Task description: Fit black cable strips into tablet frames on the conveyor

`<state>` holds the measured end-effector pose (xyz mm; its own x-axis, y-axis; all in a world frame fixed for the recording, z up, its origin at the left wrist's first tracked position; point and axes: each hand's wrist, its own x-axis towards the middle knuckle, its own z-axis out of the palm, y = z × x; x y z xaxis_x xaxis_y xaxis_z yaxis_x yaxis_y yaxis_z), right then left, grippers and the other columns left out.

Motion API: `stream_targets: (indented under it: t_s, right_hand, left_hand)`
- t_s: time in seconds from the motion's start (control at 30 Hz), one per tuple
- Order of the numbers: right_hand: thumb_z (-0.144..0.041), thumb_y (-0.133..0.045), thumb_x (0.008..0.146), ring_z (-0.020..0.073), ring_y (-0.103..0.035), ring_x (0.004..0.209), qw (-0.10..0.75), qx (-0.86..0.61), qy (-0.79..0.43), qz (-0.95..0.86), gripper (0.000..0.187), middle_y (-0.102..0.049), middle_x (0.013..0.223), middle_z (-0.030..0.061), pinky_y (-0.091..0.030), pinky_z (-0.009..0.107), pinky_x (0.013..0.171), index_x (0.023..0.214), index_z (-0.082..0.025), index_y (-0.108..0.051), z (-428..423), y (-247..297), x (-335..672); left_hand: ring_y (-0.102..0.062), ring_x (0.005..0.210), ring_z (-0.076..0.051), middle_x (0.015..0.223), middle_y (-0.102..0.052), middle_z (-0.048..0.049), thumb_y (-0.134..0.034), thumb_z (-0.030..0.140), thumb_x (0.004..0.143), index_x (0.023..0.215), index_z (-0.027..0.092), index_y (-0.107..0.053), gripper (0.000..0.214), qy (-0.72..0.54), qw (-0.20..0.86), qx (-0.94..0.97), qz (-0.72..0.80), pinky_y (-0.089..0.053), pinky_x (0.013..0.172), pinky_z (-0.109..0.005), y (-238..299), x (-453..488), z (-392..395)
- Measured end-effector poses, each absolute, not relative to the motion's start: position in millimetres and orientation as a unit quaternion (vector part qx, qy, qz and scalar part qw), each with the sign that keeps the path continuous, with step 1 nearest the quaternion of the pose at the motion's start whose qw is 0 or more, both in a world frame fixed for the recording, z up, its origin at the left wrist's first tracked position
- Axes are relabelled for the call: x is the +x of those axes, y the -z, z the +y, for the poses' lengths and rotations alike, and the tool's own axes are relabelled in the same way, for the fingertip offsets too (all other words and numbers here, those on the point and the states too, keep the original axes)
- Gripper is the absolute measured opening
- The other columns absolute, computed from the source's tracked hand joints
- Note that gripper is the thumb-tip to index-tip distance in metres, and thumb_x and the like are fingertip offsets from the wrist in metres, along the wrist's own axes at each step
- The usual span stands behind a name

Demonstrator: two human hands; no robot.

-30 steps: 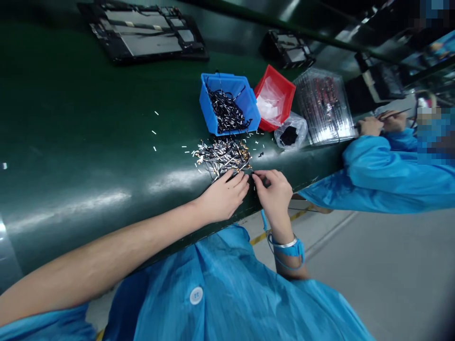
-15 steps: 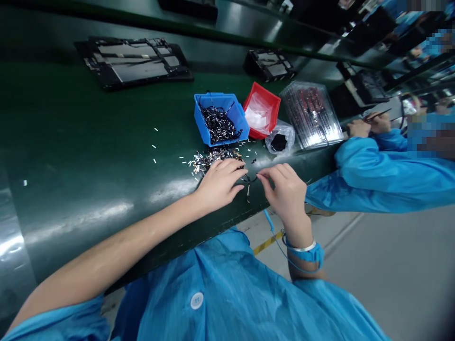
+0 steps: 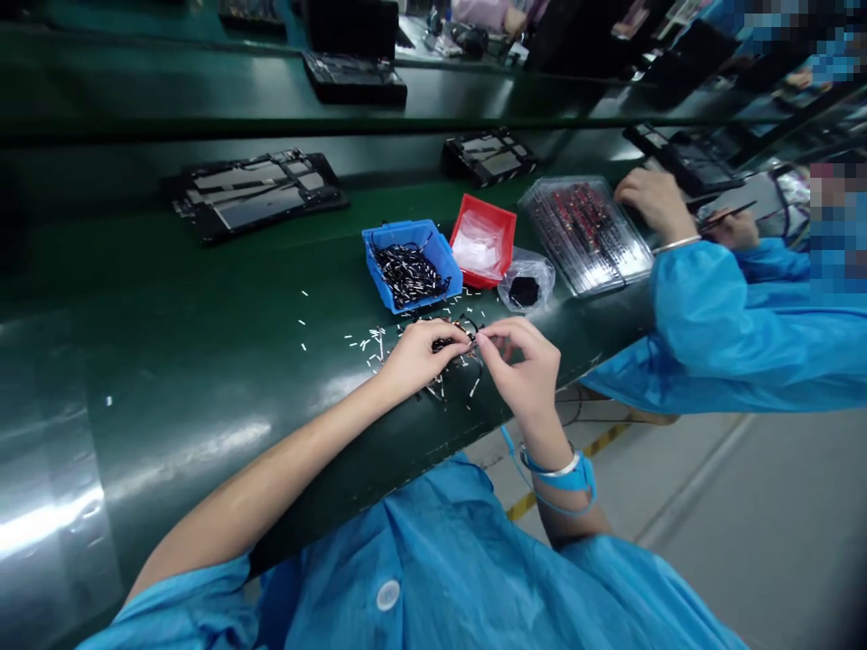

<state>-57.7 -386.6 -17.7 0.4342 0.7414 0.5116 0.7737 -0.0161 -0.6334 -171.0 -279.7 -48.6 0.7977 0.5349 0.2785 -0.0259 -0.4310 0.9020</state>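
Note:
My left hand and my right hand meet fingertip to fingertip over the green conveyor belt, both pinching a small thin black cable piece. A loose heap of little black and silver cable pieces lies under and around my left fingers, mostly hidden by the hand. Just behind stands a blue bin full of the same pieces. A blue wrist strap circles my right wrist.
A red bin with a white bag, a small clear bag of black parts and a clear tray of red parts stand to the right. Opened tablet frames lie on the belt. A co-worker's hands work at the right.
My hands have closed together and lifted a cable piece between the fingertips. The view tilted up, showing more of the far belt. The co-worker's hand moved onto the clear tray's far side.

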Motion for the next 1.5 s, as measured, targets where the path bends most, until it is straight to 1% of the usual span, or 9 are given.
stream_targets:
  t_s: [0.27, 0.47, 0.63, 0.8, 0.93, 1.07, 1.23, 1.37, 1.5]
  right_hand:
    - [-0.024, -0.061, 0.08, 0.0126, -0.055, 0.062, 0.527, -0.695, 0.038, -0.487, 0.011, -0.065, 0.071, -0.0001, -0.043, 0.026, 0.055, 0.07, -0.021, -0.063, -365.0, 2.4, -49.1]
    - [-0.023, -0.06, 0.074, 0.0128, -0.056, 0.058, 0.398, -0.753, -0.093, -0.516, 0.009, -0.066, 0.069, 0.0002, -0.042, 0.026, 0.053, 0.077, -0.02, -0.069, -376.1, 24.4, -27.9]
    - [-0.029, -0.063, 0.077, 0.0128, -0.056, 0.058, 0.389, -0.76, -0.132, -0.504, 0.013, -0.067, 0.071, 0.0006, -0.044, 0.026, 0.056, 0.084, -0.021, -0.071, -387.1, 44.5, -37.0]
    - [-0.036, -0.067, 0.081, 0.0148, -0.057, 0.064, 0.388, -0.753, -0.001, -0.532, 0.016, -0.066, 0.071, 0.0015, -0.046, 0.028, 0.062, 0.075, -0.021, -0.068, -377.6, 49.1, -66.3]
    - [-0.029, -0.063, 0.085, 0.0161, -0.059, 0.07, 0.394, -0.733, 0.116, -0.543, 0.013, -0.068, 0.075, 0.0036, -0.047, 0.028, 0.067, 0.076, -0.02, -0.066, -372.9, 53.5, -78.5]
    - [-0.027, -0.063, 0.085, 0.0129, -0.053, 0.058, 0.427, -0.734, 0.073, -0.523, 0.011, -0.061, 0.066, -0.0012, -0.045, 0.026, 0.059, 0.076, -0.02, -0.064, -375.2, 57.1, -81.0]
    - [-0.022, -0.058, 0.085, 0.0128, -0.054, 0.059, 0.437, -0.732, 0.092, -0.515, 0.014, -0.061, 0.065, -0.0002, -0.043, 0.026, 0.058, 0.072, -0.02, -0.061, -376.8, 58.3, -87.2]
    - [-0.024, -0.055, 0.082, 0.013, -0.053, 0.057, 0.453, -0.753, 0.041, -0.476, 0.015, -0.06, 0.062, -0.0008, -0.042, 0.026, 0.056, 0.069, -0.021, -0.06, -381.1, 51.4, -77.0]
    - [-0.028, -0.056, 0.074, 0.0119, -0.05, 0.051, 0.491, -0.78, -0.058, -0.383, 0.012, -0.057, 0.056, -0.0026, -0.039, 0.025, 0.052, 0.064, -0.021, -0.059, -384.5, 36.5, -49.1]
  left_hand:
    - [-0.065, 0.096, -0.018, 0.097, -0.073, -0.006, -0.069, 0.008, 0.078, 0.093, 0.016, -0.071, 0.017, -0.272, 0.462, 0.827, 0.169, -0.05, 0.091, -0.035, 53.7, -171.9, -263.3]
    - [-0.066, 0.088, -0.019, 0.086, -0.073, -0.0052, -0.068, 0.004, 0.078, 0.087, 0.015, -0.072, 0.015, -0.255, 0.432, 0.847, 0.177, -0.051, 0.085, -0.034, 72.1, -170.5, -265.0]
    - [-0.066, 0.082, -0.016, 0.084, -0.073, -0.0044, -0.063, 0.01, 0.085, 0.087, 0.017, -0.074, 0.013, -0.255, 0.411, 0.854, 0.193, -0.051, 0.079, -0.029, 79.9, -170.2, -265.5]
    - [-0.065, 0.087, -0.02, 0.086, -0.072, -0.0057, -0.06, 0.007, 0.084, 0.089, 0.017, -0.074, 0.018, -0.244, 0.372, 0.878, 0.178, -0.047, 0.084, -0.035, 79.6, -172.1, -267.7]
    - [-0.062, 0.088, -0.021, 0.085, -0.071, -0.0068, -0.054, 0.004, 0.084, 0.084, 0.016, -0.072, 0.02, -0.24, 0.343, 0.892, 0.169, -0.045, 0.081, -0.035, 79.6, -173.1, -270.6]
    - [-0.061, 0.089, -0.022, 0.085, -0.07, -0.0073, -0.054, 0.007, 0.085, 0.082, 0.015, -0.07, 0.019, -0.233, 0.328, 0.903, 0.151, -0.044, 0.08, -0.035, 80.4, -172.2, -271.4]
    - [-0.059, 0.092, -0.022, 0.085, -0.069, -0.0079, -0.055, 0.01, 0.087, 0.077, 0.015, -0.07, 0.018, -0.223, 0.322, 0.91, 0.137, -0.043, 0.081, -0.035, 79.8, -171.9, -271.1]
    - [-0.059, 0.094, -0.023, 0.091, -0.07, -0.0075, -0.064, 0.016, 0.084, 0.089, 0.016, -0.071, 0.009, -0.217, 0.326, 0.91, 0.132, -0.044, 0.081, -0.036, 80.6, -172.2, -269.8]
    - [-0.06, 0.099, -0.024, 0.097, -0.071, -0.0074, -0.072, 0.017, 0.078, 0.095, 0.018, -0.071, 0.016, -0.225, 0.342, 0.903, 0.127, -0.046, 0.085, -0.038, 81.1, -173.0, -268.7]
